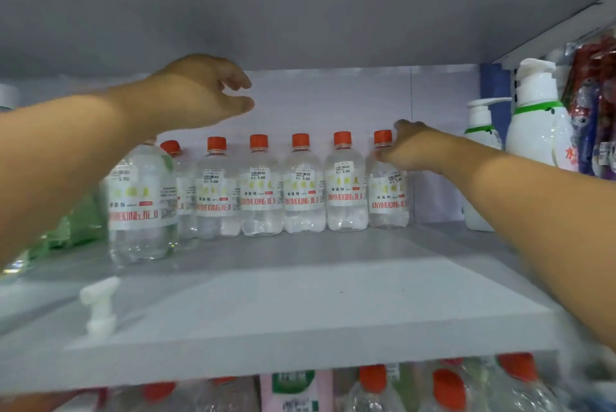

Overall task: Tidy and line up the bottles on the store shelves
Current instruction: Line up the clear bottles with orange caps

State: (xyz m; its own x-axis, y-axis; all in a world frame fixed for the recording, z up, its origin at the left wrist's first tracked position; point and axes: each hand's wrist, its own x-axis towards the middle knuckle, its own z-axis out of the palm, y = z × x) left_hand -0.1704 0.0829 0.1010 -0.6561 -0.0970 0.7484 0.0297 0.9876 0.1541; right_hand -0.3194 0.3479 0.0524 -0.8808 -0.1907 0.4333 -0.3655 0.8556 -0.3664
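A row of clear bottles with orange caps and white labels stands upright along the far edge of the grey shelf, side by side. One more clear bottle of the same kind stands nearer and to the left, out of the row; its cap is hidden behind the left forearm.

The right hand rests at the neck and shoulder of the rightmost bottle in the row, fingers curled against it, grasping it. The left hand hangs above the left part of the row, fingers loosely bent, thumb and fingers apart, holding nothing and touching no bottle.

To the right of the row stand two white pump bottles with green collars, the nearer one larger. A white spray nozzle shows at the near left. Below the shelf, further orange-capped bottles are visible, blurred.
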